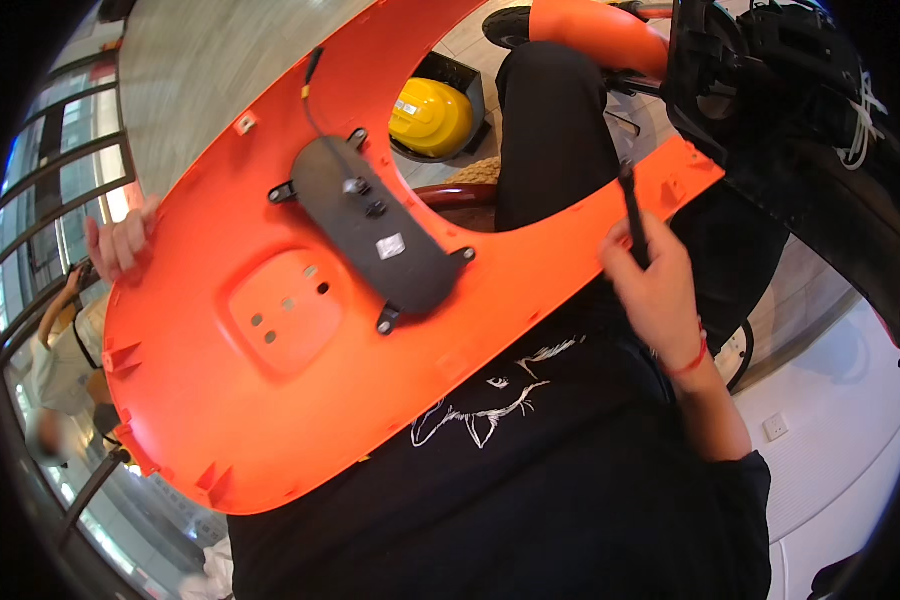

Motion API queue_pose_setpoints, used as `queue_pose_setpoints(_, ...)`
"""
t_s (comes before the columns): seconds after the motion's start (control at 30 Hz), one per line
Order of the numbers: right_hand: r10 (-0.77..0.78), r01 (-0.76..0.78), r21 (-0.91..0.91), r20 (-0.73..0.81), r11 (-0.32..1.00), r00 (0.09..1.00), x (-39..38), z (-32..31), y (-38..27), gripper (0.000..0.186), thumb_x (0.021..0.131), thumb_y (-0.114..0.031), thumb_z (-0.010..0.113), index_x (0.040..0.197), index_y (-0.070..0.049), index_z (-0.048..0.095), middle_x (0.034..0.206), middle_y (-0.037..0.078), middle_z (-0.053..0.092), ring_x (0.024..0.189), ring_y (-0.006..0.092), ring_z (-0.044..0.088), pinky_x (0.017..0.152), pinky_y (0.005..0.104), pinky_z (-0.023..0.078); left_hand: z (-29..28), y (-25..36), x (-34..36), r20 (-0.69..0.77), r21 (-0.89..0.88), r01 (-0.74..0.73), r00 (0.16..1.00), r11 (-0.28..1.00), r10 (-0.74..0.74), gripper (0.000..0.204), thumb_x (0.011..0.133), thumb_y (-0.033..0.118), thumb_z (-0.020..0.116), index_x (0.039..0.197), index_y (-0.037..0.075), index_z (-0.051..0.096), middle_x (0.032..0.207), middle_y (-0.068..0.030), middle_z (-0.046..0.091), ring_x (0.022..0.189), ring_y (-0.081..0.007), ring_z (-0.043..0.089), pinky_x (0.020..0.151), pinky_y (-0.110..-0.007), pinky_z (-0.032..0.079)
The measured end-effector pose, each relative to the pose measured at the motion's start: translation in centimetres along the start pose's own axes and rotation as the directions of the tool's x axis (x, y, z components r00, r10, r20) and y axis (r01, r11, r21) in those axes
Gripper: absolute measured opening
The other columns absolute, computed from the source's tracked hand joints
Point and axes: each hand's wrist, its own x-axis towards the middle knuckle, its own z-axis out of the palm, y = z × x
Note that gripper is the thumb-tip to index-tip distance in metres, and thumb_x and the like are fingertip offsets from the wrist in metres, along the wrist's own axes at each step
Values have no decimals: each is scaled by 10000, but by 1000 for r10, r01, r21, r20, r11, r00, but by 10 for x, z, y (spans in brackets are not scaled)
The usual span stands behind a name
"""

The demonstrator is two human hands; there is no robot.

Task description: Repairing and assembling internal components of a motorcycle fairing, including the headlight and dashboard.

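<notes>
L hand (122, 240) is gripping a curved orange plastic panel (390, 385) at its upper-L edge; R hand (658, 285) is holding a slim blk tool (634, 215) over its narrow end. Blk oval module (365, 225) w/ four tabs is sitting on the panel; yellow helmet (432, 118) is resting in a blk bin (476, 92).

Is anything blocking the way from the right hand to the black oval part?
Nothing visible stands between the right hand, holding a slim black tool, and the black oval part; just orange panel lies there.
</notes>
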Motion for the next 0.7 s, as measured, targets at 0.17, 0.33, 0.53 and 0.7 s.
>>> queue_pose_setpoints(0.17, 11, -11, -2, 253, 1000, 967, -54, 4, -32, 173, 878, -123, 672, 896, 22, 580, 683, 103, 620, 617, 115, 608, 562, 269, 442, -9, 42, -31, -49, -15, 84, 995, 996, -85, 571, 1050, 236, 168, 503, 237, 334, 396, 90, 340, 502, -90, 302, 696, -261, 333)
queue_pose_setpoints(0.33, 121, -123, -12, 313, 992, 942, -115, -24, -41, 196, 867, -119, 699, 966, 7, 588, 706, 93, 641, 621, 131, 626, 574, 263, 454, -17, 22, -44, 55, -60, 96, 994, 994, -92, 550, 1061, 227, 172, 524, 242, 289, 380, 96, 314, 491, -92, 278, 652, -262, 334)
queue_pose_setpoints(0.53, 108, -122, 28, 300, 992, 948, -147, -34, -33, 270, 853, -133, 729, 1043, -5, 586, 812, 126, 692, 728, 196, 697, 656, 284, 510, -23, -43, -11, 207, -126, 190, 965, 974, -162, 524, 1059, 328, 235, 666, 163, 539, 583, 33, 589, 609, -101, 508, 762, -298, 445)
queue_pose_setpoints(0.7, -46, -6, 164, 308, 986, 950, -148, -18, -24, 280, 877, -180, 713, 1033, 0, 565, 783, 143, 690, 698, 282, 701, 612, 326, 516, 6, -93, 52, 334, -166, 286, 917, 944, -219, 510, 1057, 335, 240, 690, 156, 546, 609, 25, 596, 627, -106, 517, 773, -302, 448)
